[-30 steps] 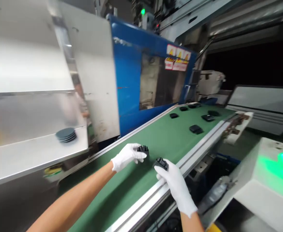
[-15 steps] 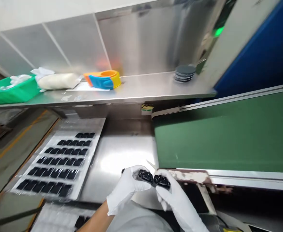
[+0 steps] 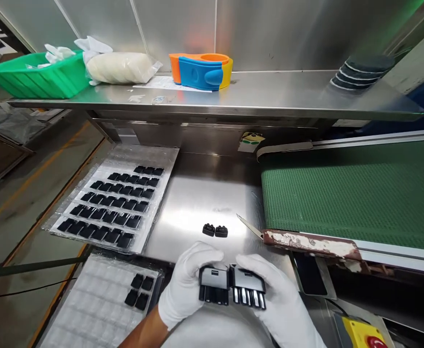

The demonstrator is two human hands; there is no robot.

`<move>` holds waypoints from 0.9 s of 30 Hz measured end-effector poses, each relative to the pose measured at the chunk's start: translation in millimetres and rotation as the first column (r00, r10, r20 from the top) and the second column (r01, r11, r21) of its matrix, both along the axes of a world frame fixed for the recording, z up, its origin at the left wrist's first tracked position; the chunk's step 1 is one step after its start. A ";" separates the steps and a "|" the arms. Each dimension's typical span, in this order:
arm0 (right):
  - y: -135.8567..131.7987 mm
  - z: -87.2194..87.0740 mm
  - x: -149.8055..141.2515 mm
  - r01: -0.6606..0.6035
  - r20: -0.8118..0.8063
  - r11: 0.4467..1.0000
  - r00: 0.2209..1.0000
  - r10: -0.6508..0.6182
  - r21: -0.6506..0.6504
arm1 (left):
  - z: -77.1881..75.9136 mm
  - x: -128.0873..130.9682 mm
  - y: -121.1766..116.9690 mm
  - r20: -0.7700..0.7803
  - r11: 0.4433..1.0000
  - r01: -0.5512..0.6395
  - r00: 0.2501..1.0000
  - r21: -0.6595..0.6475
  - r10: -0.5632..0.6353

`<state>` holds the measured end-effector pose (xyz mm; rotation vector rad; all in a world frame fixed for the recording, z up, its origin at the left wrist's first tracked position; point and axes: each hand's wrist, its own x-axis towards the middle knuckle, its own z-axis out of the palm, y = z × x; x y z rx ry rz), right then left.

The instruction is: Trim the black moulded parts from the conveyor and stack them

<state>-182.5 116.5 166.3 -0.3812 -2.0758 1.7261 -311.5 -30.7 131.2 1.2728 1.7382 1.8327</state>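
Both my hands wear white gloves and meet low in the middle of the view. My left hand (image 3: 184,287) is closed on a black plastic part (image 3: 213,285) with slots along its lower edge. My right hand (image 3: 280,299) is closed on a second black part (image 3: 248,289), pressed side by side against the first. A pair of small black pieces (image 3: 215,231) lies on the steel table (image 3: 197,203) just beyond my hands. To the left, a clear tray (image 3: 113,205) holds several rows of black parts. A lower clear tray (image 3: 99,304) holds three.
A green conveyor belt (image 3: 353,193) ends at the right, with a worn metal lip (image 3: 306,240). The steel shelf (image 3: 255,96) above carries a green bin (image 3: 37,77), a white bag (image 3: 119,66), an orange-and-blue tape dispenser (image 3: 200,71) and stacked dark discs (image 3: 362,71). A yellow box (image 3: 360,333) sits bottom right.
I turned from the conveyor to the steel table, carrying one black part in each hand. The two parts have come together and now show their flat, slotted sides.
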 end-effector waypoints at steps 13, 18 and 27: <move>1.4 -7.3 27.1 0.007 0.136 0.936 0.989 -0.058 0.353 | 7.3 -7.2 4.9 -0.173 0.998 0.050 0.983 -0.030 -0.054; 2.2 -16.3 32.6 -0.036 0.193 0.815 0.977 -0.093 0.578 | 25.4 -10.7 0.7 -0.186 0.959 -0.021 0.982 -0.284 -0.033; 0.3 -41.5 17.9 0.128 0.407 0.985 0.911 -0.070 -0.116 | 17.1 -17.3 -0.4 0.557 0.837 0.220 0.822 -0.501 0.118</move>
